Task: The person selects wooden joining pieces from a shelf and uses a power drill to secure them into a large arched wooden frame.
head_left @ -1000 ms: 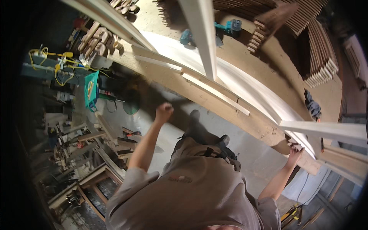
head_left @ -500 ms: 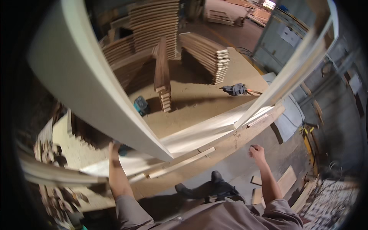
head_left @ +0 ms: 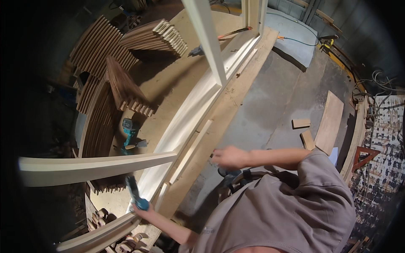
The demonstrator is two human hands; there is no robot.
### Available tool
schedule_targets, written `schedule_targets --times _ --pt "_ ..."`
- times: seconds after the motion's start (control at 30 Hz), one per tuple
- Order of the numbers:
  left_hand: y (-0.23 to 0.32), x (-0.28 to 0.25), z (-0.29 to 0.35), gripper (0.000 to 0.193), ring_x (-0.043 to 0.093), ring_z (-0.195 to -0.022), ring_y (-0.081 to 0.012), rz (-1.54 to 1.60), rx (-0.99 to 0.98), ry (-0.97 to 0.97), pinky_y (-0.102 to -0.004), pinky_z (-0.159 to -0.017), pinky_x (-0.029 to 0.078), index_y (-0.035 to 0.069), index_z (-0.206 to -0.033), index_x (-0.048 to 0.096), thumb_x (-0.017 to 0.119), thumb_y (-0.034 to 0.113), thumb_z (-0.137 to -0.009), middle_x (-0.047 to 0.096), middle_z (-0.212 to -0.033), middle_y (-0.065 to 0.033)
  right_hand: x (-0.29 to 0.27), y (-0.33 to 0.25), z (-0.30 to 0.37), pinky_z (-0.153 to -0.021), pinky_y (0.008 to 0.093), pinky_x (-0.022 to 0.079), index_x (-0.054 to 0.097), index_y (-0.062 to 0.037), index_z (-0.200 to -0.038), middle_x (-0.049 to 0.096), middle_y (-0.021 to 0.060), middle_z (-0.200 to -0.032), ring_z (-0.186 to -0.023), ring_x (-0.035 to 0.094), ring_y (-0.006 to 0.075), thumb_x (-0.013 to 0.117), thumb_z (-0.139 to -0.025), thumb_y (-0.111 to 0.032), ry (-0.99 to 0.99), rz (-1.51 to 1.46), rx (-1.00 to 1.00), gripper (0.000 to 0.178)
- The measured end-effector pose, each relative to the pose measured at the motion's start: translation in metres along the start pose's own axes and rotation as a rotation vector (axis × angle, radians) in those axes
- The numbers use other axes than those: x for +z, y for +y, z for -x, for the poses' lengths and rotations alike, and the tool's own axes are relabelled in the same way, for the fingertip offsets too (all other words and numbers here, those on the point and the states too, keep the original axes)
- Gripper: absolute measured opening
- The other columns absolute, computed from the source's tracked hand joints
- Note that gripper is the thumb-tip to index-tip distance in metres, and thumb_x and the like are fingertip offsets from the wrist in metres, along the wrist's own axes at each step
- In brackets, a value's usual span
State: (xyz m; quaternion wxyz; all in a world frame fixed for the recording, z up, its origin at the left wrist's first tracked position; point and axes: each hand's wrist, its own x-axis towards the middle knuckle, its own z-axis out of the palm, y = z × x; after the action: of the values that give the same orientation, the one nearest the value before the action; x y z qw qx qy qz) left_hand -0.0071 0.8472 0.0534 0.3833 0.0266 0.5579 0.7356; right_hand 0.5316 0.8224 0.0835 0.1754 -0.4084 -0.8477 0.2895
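A teal-and-black cordless power tool (head_left: pixel 134 190) is gripped in my left hand (head_left: pixel 143 211), close to the near-left end of a large pale wooden frame (head_left: pixel 185 126). Motion blurs the tool, so its exact kind is unclear. Several cross members of the frame rise from its long bottom rail. My right hand (head_left: pixel 231 157) is closed in front of my body, just off the bench edge. Something small and dark shows at its fingertips, too small to name. Loose pale wooden strips (head_left: pixel 192 152) lie along the bench edge between my hands.
Another teal cordless tool (head_left: pixel 129 134) lies on the bench (head_left: pixel 168 90) behind the frame. Stacks of brown slats (head_left: pixel 101 46) stand farther back. Wood offcuts (head_left: pixel 301 123) and a wide board (head_left: pixel 330 122) lie to the right. A reddish triangular square (head_left: pixel 364 158) is at far right.
My view has turned to the right, so the frame and bench appear swung round. My left hand has brought the teal tool nearer along the rail; my right hand has come in toward my body.
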Motion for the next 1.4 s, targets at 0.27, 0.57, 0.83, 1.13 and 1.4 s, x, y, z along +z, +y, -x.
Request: schedule_targets --times 0.27,0.57,0.83,1.13,1.4 --pt "-0.101 -0.020 0.376 0.039 0.059 -0.100 -0.0213 -0.156 -0.155 -0.140 -0.0343 -0.087 0.049 0.004 -0.124 0.054 0.058 0.028 -0.093 0.060 -0.110 -0.0087 -0.034 -0.042 0.047 -0.101 0.0474 0.041 0.054 0.0018 -0.116 0.055 0.0219 -0.120 -0.114 0.052 0.0352 0.056 -0.079 -0.018 0.263 0.112 -0.715 0.042" --pt "-0.205 0.163 0.505 0.042 0.059 -0.102 -0.0184 -0.394 -0.359 -0.494 -0.0339 -0.086 0.050 0.002 -0.129 0.049 0.062 0.019 -0.094 0.059 -0.114 -0.0082 -0.085 0.020 0.157 -0.059 0.0352 0.049 0.048 0.0018 -0.132 0.061 0.0127 -0.084 -0.070 0.061 0.0260 0.060 -0.080 -0.019 0.147 0.418 -0.131 0.058" --pt "-0.355 0.385 0.429 0.024 0.062 -0.070 -0.0118 -0.961 0.417 -1.088 -0.0277 -0.064 0.050 0.000 -0.101 0.067 0.067 0.019 -0.088 0.065 -0.080 -0.0069 -0.175 0.160 0.266 -0.071 0.0346 0.053 0.054 -0.0033 -0.123 0.067 0.0159 -0.093 -0.079 0.067 0.0306 0.074 -0.074 -0.012 0.633 -0.213 0.431 0.054" --pt "-0.493 0.618 0.289 0.026 0.062 -0.101 -0.0334 -1.519 0.842 -1.141 -0.0410 -0.087 0.050 0.016 -0.107 0.070 0.060 0.016 -0.084 0.066 -0.109 -0.0135 -0.242 0.211 0.296 -0.067 0.0266 0.049 0.066 -0.0046 -0.105 0.067 0.0026 -0.085 -0.074 0.062 0.0120 0.068 -0.079 0.003 0.821 -0.814 0.794 0.027" --pt "-0.464 0.623 0.302 0.016 0.062 -0.082 -0.0187 -1.128 0.506 -0.911 -0.0310 -0.075 0.049 0.004 -0.098 0.066 0.061 0.015 -0.089 0.066 -0.087 -0.0112 -0.276 0.277 0.270 -0.072 0.0270 0.053 0.064 -0.0016 -0.112 0.070 0.0078 -0.095 -0.077 0.066 0.0146 0.071 -0.071 0.003 0.613 -0.658 0.802 0.042"
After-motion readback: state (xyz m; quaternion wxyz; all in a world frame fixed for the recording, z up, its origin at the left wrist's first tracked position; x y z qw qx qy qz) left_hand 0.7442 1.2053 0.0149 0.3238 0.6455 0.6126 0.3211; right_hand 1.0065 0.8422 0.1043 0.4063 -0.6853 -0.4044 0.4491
